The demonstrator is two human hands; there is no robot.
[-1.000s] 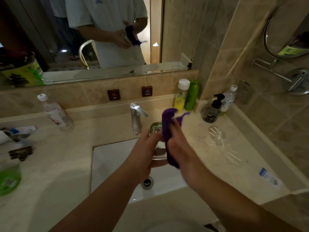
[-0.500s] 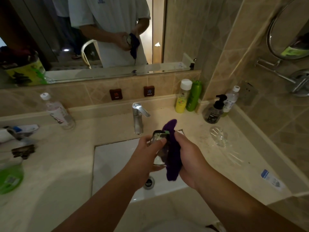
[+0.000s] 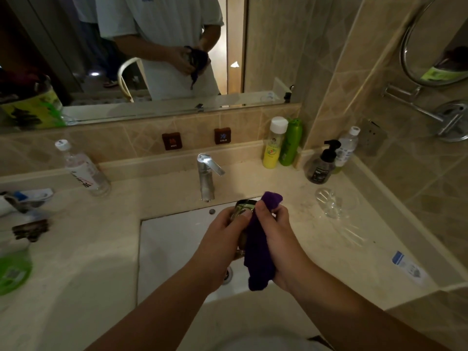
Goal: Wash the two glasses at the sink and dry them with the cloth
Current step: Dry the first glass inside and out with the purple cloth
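Observation:
Over the white sink (image 3: 172, 239) my left hand (image 3: 222, 234) grips a clear glass (image 3: 240, 207); only its rim and a sliver of its side show between my hands. My right hand (image 3: 276, 231) holds a purple cloth (image 3: 258, 249) pressed against the glass, with one end of the cloth sticking up above my fingers and the other hanging below my palm. A second clear glass (image 3: 329, 202) stands on the counter to the right, apart from both hands.
A chrome tap (image 3: 206, 176) stands behind the sink. Yellow and green bottles (image 3: 281, 143) and a dark pump bottle (image 3: 321, 164) line the back right corner. A water bottle (image 3: 81, 169) and clutter sit on the left counter. A small packet (image 3: 407, 267) lies at right.
The cloth has shifted from draping over the glass's top to wrapping its right side. Both hands with the glass moved slightly nearer to me and lower over the sink.

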